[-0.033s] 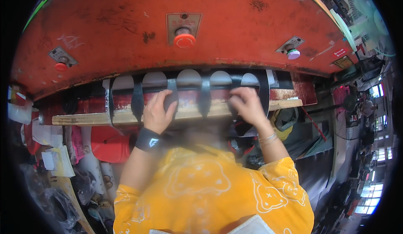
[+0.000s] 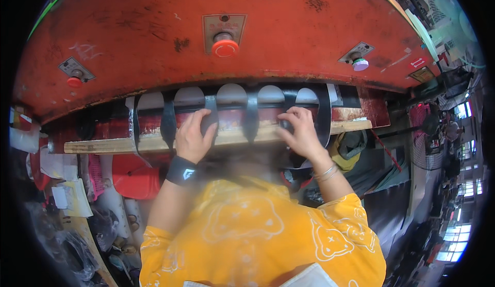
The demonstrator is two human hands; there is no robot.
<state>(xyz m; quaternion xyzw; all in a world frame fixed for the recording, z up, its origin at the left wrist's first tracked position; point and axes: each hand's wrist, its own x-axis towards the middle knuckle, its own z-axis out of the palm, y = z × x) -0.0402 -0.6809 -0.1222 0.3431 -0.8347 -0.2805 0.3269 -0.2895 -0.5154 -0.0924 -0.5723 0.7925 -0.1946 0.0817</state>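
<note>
A black sheet [image 2: 251,114] with a row of rounded cut-outs lies under the front of a red machine [image 2: 154,39]. Its narrow strips hang over a wooden bar [image 2: 242,137]. My left hand [image 2: 192,136], with a black wristband, has thumb and fingers bent around one strip left of the middle. Farther right, my right hand [image 2: 304,132] curls thumb and fingers about another strip, its dark part showing between them. The far part of the sheet is hidden beneath the machine.
Three push buttons stick out of the machine's face, the middle one a red knob [image 2: 225,47]. Below the bar at left is a red container [image 2: 135,176]. A yellow and grey bundle [image 2: 348,150] sits right of my right hand; a fan [image 2: 427,150] stands farther right.
My right hand has shifted slightly left and its fingers have come around the strip, more spread from the thumb than before. My left hand stays in place on its strip.
</note>
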